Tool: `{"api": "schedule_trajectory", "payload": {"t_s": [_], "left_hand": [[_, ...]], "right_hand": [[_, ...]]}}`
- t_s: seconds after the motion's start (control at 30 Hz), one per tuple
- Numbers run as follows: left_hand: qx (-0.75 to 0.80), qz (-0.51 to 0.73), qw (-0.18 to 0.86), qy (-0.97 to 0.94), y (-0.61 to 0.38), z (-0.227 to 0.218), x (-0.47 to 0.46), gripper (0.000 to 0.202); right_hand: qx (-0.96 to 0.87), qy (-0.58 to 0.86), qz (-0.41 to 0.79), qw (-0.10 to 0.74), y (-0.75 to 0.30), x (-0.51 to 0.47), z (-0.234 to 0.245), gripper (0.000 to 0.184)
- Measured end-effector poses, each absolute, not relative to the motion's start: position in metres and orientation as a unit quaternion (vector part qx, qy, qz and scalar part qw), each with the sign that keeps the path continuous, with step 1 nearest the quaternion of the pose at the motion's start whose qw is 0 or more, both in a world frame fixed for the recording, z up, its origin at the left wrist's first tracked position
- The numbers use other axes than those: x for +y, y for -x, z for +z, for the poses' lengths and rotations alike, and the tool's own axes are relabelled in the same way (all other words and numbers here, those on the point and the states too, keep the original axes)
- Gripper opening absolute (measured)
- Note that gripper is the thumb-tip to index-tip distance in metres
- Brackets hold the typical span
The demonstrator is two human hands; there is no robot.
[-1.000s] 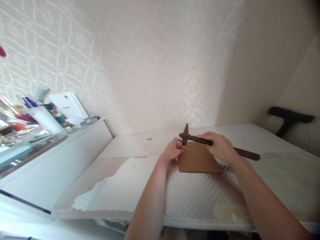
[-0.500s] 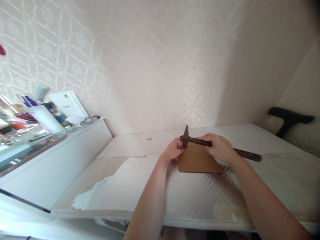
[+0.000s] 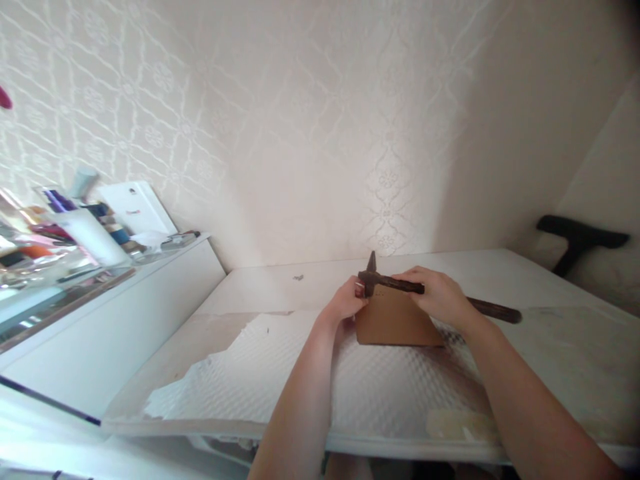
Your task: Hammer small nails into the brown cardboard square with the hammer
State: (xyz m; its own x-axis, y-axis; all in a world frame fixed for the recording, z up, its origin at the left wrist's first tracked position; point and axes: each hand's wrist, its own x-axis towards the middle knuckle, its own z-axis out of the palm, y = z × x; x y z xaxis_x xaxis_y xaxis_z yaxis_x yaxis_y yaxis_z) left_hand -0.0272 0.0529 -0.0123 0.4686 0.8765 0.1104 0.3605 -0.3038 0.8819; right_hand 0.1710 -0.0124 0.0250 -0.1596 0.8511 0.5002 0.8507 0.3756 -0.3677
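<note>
My right hand (image 3: 440,293) is wrapped round the dark wooden handle of a hammer (image 3: 393,283), whose butt sticks out behind the wrist. The hammer's metal head, its pointed end up, is low over the far left part of a brown cardboard piece (image 3: 397,323). Small dark marks show on the cardboard beside the head. At the cardboard's left edge, my left hand (image 3: 347,299) has its fingers bent and closed, right beside the hammer head. Whatever those fingers pinch is hidden.
Under the cardboard lies a white textured sheet (image 3: 225,373) with a torn edge, on a white desk (image 3: 270,287). Small dark bits (image 3: 298,277) lie toward the wall. A cabinet (image 3: 150,320) crowded with bottles stands left; a black T-shaped object (image 3: 580,237) rises at right.
The hammer has shifted very slightly left, its head staying low beside my left fingers. Both hands and the cardboard are almost where they were.
</note>
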Motion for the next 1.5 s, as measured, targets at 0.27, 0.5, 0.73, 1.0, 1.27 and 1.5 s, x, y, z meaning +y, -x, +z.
{"api": "schedule_trajectory", "payload": {"t_s": [0.27,0.5,0.73,1.0,1.27,1.5], "left_hand": [[0.422,0.319,0.430,-0.731,0.028,-0.008,0.046,0.034],[0.462,0.316,0.384,-0.734,0.032,-0.012,0.055,0.032],[0.473,0.318,0.361,-0.738,0.033,-0.013,0.055,0.030],[0.473,0.319,0.350,-0.743,0.033,-0.014,0.057,0.029],[0.474,0.319,0.343,-0.745,0.033,-0.016,0.059,0.035],[0.480,0.306,0.338,-0.749,0.033,-0.014,0.058,0.034]], "right_hand": [[-0.718,0.578,-0.033,0.386,-0.179,-0.005,0.017,0.042],[-0.639,0.678,-0.114,0.345,-0.188,-0.001,0.007,0.038],[-0.665,0.651,-0.097,0.354,-0.186,0.000,0.007,0.040],[-0.766,0.516,-0.012,0.382,-0.163,-0.009,0.020,0.041],[-0.772,0.525,-0.035,0.356,-0.156,-0.014,0.023,0.045],[-0.766,0.539,-0.033,0.349,-0.156,-0.014,0.022,0.046]]}}
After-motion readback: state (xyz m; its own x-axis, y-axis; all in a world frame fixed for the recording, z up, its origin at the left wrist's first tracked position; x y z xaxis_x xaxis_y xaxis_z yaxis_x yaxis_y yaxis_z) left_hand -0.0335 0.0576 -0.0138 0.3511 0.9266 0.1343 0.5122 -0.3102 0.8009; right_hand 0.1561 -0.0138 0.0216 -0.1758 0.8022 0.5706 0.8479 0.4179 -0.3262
